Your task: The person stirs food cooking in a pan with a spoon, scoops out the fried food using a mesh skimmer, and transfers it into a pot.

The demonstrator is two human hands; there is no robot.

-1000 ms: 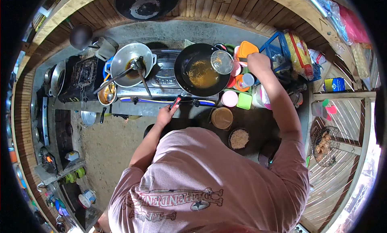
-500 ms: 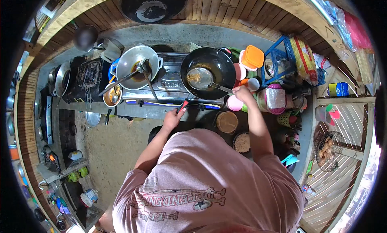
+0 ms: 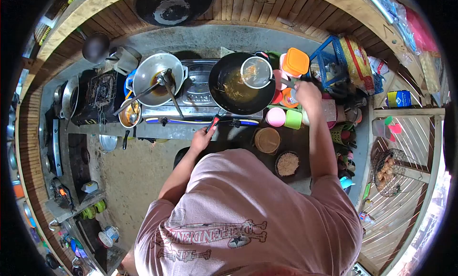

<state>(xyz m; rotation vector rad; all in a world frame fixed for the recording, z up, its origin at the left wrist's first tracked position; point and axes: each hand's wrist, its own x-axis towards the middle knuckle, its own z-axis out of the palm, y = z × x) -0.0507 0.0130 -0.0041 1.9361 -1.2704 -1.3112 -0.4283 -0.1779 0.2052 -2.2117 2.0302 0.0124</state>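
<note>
In the head view, the dark wok (image 3: pixel 220 87) sits at the right end of the stove (image 3: pixel 198 80), which stands along the counter (image 3: pixel 179 133); its red-and-black handle (image 3: pixel 213 123) points out past the stove's front edge. The left hand (image 3: pixel 201 138) is closed around that handle. A pool of yellowish-brown liquid (image 3: pixel 234 87) with thin shreds lies in the wok, so it should feel heavy towards the bowl, stiff, and quick to slosh if tipped; its smooth inner wall is probably slippery. The handle's outer end is the sound place to hold, away from metal that may be hot.

The round strainer (image 3: pixel 256 73) is over the wok's right half, with some shreds in it. The right hand (image 3: pixel 307 95) grasps its handle, beyond the wok's right rim and above the containers at the counter's right end. It looks light and rigid, though the fine mesh could dent; holding well back on the handle keeps fingers clear of drips. Whether the strainer touches the liquid, I cannot tell.
</note>
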